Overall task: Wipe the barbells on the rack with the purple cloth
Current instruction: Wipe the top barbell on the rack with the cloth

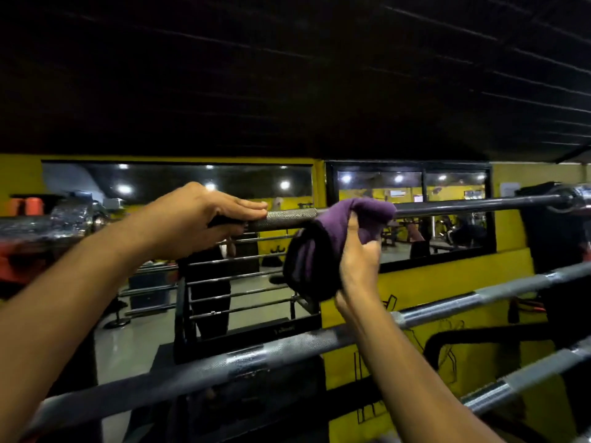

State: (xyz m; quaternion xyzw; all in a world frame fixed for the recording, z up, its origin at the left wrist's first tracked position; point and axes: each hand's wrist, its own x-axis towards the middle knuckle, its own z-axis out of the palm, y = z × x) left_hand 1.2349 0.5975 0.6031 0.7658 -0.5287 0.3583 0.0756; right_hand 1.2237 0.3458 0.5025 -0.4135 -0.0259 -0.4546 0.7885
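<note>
The top barbell [463, 206] runs level across the view at chest height. My left hand [195, 219] lies over its knurled part, fingers over the top and thumb under it. Just to the right, the purple cloth [323, 247] is draped over the same bar and hangs down in a bunch. My right hand [359, 263] grips the cloth from below, thumb up against the bar. A second barbell [287, 346] slants across lower down, and a third [524, 378] shows at the lower right.
A yellow wall with a big mirror [256, 282] stands behind the rack; it reflects a person and the rack's bars. A dark window [412, 187] is at the right. Orange weights [25, 206] sit at far left. A black rack upright [550, 244] rises at right.
</note>
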